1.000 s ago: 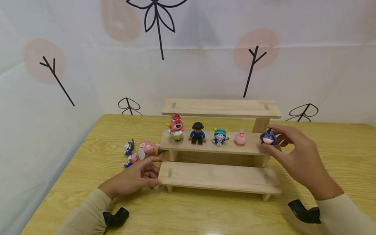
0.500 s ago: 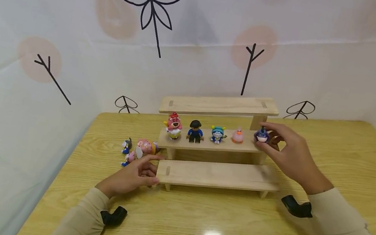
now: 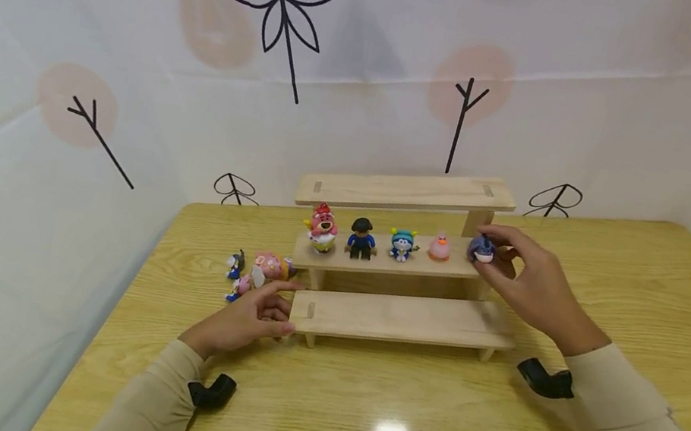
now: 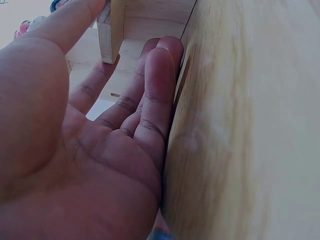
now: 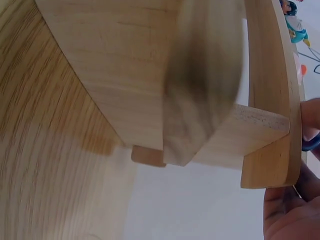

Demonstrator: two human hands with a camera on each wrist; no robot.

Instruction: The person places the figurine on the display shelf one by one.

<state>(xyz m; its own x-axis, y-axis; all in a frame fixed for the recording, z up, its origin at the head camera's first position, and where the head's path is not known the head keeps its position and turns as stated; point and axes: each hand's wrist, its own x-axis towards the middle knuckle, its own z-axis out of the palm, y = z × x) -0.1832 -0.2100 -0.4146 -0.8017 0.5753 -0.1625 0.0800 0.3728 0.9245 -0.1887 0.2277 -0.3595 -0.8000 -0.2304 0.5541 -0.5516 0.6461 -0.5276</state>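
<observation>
My right hand (image 3: 525, 278) pinches a small blue donkey figurine (image 3: 481, 249) between thumb and fingers at the right end of the middle step. To its left on that step stand a pink chick (image 3: 440, 248), a figure in a teal hat (image 3: 403, 244), a toy man in dark blue (image 3: 362, 238) and a red bear (image 3: 321, 228). At the stepped wooden stand's (image 3: 396, 320) lowest tier, my left hand (image 3: 244, 317) grips the left end, thumb and index finger on opposite edges. The left wrist view shows the board end (image 4: 107, 35) between them; the other fingers curl near the tabletop.
Several more figurines, among them a pink one (image 3: 270, 264) and a dark-capped one (image 3: 236, 264), lie on the wood-grain table (image 3: 312, 402) left of the stand. The stand's top step (image 3: 405, 189) is bare, close to the patterned cloth (image 3: 375, 128) behind.
The donkey figurine has shifted slightly left toward the pink chick and turned in my right fingers. My left hand stays at the end of the lowest step. The head view has shifted a little.
</observation>
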